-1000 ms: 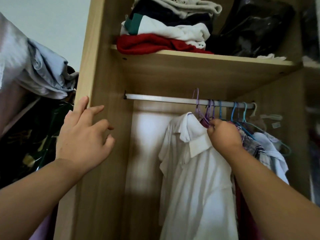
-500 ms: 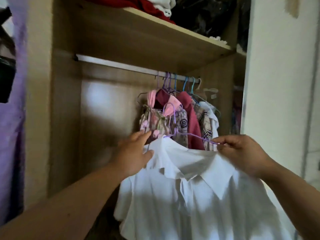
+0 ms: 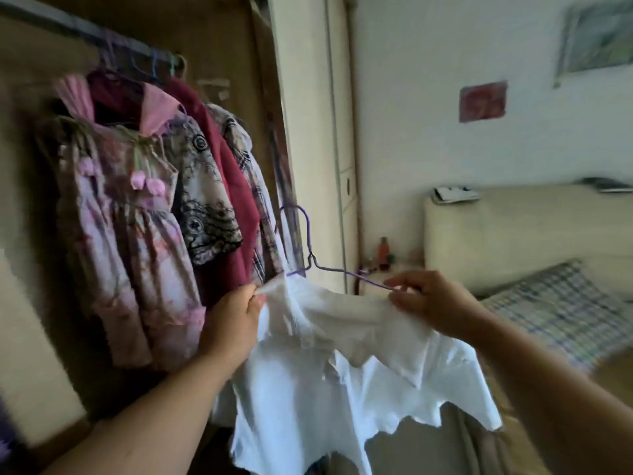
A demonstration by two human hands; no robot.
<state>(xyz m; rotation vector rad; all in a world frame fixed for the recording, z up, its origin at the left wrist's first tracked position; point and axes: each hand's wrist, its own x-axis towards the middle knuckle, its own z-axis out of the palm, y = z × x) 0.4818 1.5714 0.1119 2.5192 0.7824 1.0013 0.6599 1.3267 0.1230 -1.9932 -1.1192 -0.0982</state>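
Observation:
A white collared shirt (image 3: pixel 342 371) hangs in the air in front of me on a thin purple wire hanger (image 3: pixel 310 258), whose hook sticks up free of the rail. My left hand (image 3: pixel 233 320) pinches the shirt's left shoulder by the collar. My right hand (image 3: pixel 428 303) grips the shirt's right shoulder together with the hanger's arm. The shirt's body droops below both hands.
At the left the open wardrobe holds a floral pink dress (image 3: pixel 120 217), a patterned top and a maroon garment (image 3: pixel 226 173) on the rail (image 3: pixel 68 25). A cream cupboard door (image 3: pixel 308 132) stands behind the shirt. A bed with a checked pillow (image 3: pixel 561 310) lies at the right.
The white shirt has come off the rail and away from the wardrobe, toward the right. My left hand left the wardrobe side and took the shirt's shoulder. My view has swung right toward the bed.

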